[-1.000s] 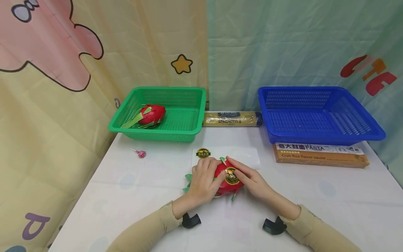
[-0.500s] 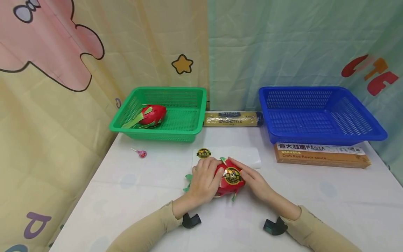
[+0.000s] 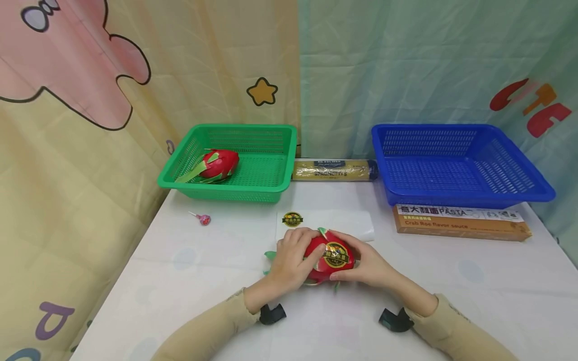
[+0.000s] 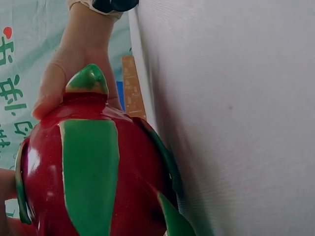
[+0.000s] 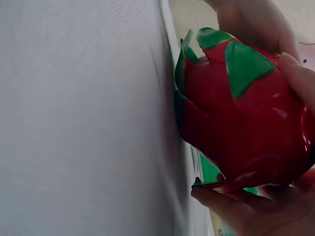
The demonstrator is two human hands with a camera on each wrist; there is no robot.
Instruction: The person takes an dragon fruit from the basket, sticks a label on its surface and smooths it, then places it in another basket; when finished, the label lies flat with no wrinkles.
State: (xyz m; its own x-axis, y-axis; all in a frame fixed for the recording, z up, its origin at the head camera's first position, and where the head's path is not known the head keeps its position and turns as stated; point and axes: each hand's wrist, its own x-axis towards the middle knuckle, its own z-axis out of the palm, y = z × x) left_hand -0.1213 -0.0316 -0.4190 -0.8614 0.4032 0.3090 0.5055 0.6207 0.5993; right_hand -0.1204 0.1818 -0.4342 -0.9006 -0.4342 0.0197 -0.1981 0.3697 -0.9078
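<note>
1. White cloth covers a table (image 3: 203, 281); two tan sleeves (image 3: 212, 328) reach in from the near edge.
2. Both hands are clamped on one red dragon fruit (image 3: 321, 272) at the table's near middle. The left hand (image 3: 289, 260) curls over its left side; the right hand (image 3: 372, 263) grips its right end, thumb on the near side.
3. Between the hands, a round black-and-gold sticker (image 3: 337, 254) shows on the fruit.
4. Just beyond lies a white sheet (image 3: 338, 220) bearing a similar label (image 3: 292, 219). Well to the left is a lollipop (image 3: 204, 219).
5. Farther right, a pasta box (image 3: 460, 229) lies just in front of a blue basket (image 3: 460, 198).
6. Far left, a green basket (image 3: 230, 189) holds a second fruit (image 3: 222, 164). Spaghetti (image 3: 334, 170) lies between the baskets.
7. Behind hangs a yellow and green curtain (image 3: 343, 75).
</note>
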